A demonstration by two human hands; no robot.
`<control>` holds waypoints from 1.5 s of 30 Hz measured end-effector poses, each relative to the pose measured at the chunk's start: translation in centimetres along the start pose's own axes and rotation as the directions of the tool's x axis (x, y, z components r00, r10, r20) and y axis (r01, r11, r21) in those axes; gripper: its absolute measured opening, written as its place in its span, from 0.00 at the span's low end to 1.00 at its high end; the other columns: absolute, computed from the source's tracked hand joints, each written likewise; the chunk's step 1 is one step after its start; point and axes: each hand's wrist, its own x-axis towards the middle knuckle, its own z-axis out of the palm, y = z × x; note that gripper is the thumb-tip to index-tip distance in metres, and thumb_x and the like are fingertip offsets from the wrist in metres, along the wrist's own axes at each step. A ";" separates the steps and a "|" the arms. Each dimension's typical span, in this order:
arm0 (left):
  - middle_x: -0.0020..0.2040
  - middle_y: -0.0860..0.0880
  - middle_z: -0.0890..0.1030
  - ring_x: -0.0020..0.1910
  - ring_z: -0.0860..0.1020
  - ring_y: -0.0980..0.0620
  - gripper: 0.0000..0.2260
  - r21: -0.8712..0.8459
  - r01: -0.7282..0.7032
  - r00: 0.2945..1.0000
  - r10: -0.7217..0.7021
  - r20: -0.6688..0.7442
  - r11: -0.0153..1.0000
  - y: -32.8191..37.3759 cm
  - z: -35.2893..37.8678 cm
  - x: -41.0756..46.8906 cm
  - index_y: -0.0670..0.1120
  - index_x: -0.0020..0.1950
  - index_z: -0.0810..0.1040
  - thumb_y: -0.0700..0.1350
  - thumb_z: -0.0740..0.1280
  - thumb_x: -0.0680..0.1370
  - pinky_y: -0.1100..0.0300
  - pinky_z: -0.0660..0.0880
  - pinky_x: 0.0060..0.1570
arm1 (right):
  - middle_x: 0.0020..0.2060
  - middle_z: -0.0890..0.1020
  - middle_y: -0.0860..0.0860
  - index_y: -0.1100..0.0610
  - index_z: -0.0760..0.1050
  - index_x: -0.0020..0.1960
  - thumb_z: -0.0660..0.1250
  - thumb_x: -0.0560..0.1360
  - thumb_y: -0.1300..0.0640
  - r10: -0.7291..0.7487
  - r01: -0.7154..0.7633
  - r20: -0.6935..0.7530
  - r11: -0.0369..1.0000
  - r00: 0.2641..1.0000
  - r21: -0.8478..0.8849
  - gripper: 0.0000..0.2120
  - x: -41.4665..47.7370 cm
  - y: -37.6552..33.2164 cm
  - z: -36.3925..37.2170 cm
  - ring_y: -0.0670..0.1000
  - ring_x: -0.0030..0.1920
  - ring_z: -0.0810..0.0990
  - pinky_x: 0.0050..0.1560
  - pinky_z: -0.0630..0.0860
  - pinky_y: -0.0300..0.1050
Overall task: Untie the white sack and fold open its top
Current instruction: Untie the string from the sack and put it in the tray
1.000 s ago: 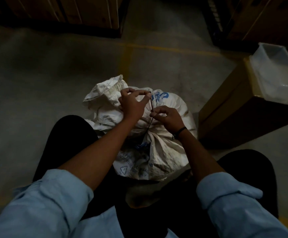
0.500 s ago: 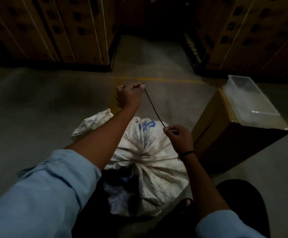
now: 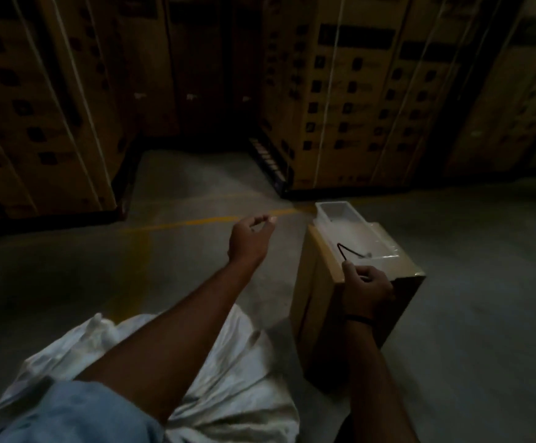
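**String off the sack, right grip holding it over the tray**

The white sack (image 3: 228,382) lies on the concrete floor (image 3: 68,282) at 6 o'clock, close to the person. The left forearm crosses over it and hides its neck, so I cannot tell how the top lies. A crumpled flap sticks up at its 10 o'clock edge. Its right edge sits just beside the near corner of the cardboard box (image 3: 311,298).

The right grip (image 3: 367,286) is at 4 o'clock, thumb and forefinger pinched on the dark string (image 3: 341,251). The string rises from the fingertips, bends sharply and drops into the white tray (image 3: 349,227). The tray rests on top of the box and takes up most of its lid. The left grip (image 3: 249,241) hangs in the air just above centre, over bare floor. Its fingers are loosely curled and slack with nothing visible in them, though the fingertips are blurred.

For open room, bare floor spreads wide at 9 o'clock and again at 3 o'clock beyond the box. A narrow dark aisle runs off at 12 o'clock between the stacked cartons on the left (image 3: 36,107) and the stacked cartons on the right (image 3: 356,91). The dark bases of both stacks bound the floor. A yellow line (image 3: 196,222) crosses the floor in front of them.

Counted: one sack, one string, one tray, one low box, two carton stacks and two grips. There is one black band (image 3: 357,319) on the right wrist and one blue sleeve (image 3: 78,410) on the left arm.
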 end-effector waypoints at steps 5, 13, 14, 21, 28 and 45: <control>0.51 0.50 0.84 0.51 0.81 0.50 0.12 0.074 -0.026 0.993 0.018 0.115 0.997 -1.4 4.7 -1.2 0.50 0.54 0.83 0.56 0.70 0.76 0.49 0.79 0.54 | 0.39 0.81 0.55 0.53 0.75 0.32 0.71 0.66 0.55 -0.013 -0.024 -0.224 0.986 0.975 -0.162 0.07 3.2 0.5 -1.2 0.60 0.46 0.79 0.53 0.75 0.56; 0.48 0.57 0.85 0.49 0.82 0.56 0.07 0.174 -0.138 0.947 0.079 0.313 0.975 -4.0 9.9 -1.5 0.62 0.43 0.82 0.60 0.67 0.70 0.48 0.79 0.55 | 0.38 0.78 0.55 0.55 0.74 0.32 0.69 0.64 0.55 -0.095 -0.019 -0.280 0.926 0.955 -0.377 0.06 7.6 2.5 -1.0 0.61 0.46 0.75 0.48 0.67 0.52; 0.48 0.57 0.85 0.49 0.82 0.56 0.08 0.185 -0.141 0.942 0.075 0.326 0.973 -4.0 10.5 -1.4 0.61 0.45 0.83 0.60 0.67 0.70 0.48 0.79 0.55 | 0.38 0.78 0.55 0.56 0.74 0.32 0.70 0.64 0.56 -0.101 -0.016 -0.274 0.920 0.956 -0.392 0.06 7.7 2.7 -0.7 0.61 0.46 0.75 0.48 0.67 0.52; 0.60 0.61 0.80 0.63 0.75 0.51 0.09 0.313 -0.352 0.893 0.216 0.396 0.882 -2.6 14.2 -0.6 0.66 0.52 0.78 0.56 0.64 0.74 0.48 0.69 0.65 | 0.38 0.78 0.54 0.56 0.74 0.32 0.71 0.64 0.58 -0.161 0.040 -0.227 0.888 0.961 -0.458 0.06 8.0 3.1 1.1 0.59 0.48 0.73 0.50 0.66 0.52; 0.76 0.58 0.65 0.73 0.60 0.47 0.18 0.490 -0.604 0.722 0.172 0.670 0.629 -0.2 16.4 0.4 0.60 0.71 0.69 0.48 0.60 0.82 0.48 0.56 0.69 | 0.38 0.78 0.53 0.56 0.74 0.32 0.70 0.64 0.58 -0.154 0.065 -0.153 0.879 0.976 -0.473 0.06 8.3 3.6 1.7 0.60 0.46 0.75 0.48 0.63 0.51; 0.34 0.54 0.85 0.37 0.82 0.59 0.09 0.483 -0.321 0.896 0.097 0.433 0.815 0.4 21.3 4.7 0.48 0.47 0.82 0.51 0.65 0.79 0.54 0.81 0.45 | 0.44 0.78 0.51 0.51 0.75 0.34 0.72 0.67 0.51 -0.140 0.082 -0.080 0.863 0.987 -0.499 0.07 9.0 3.7 2.3 0.58 0.52 0.72 0.53 0.64 0.53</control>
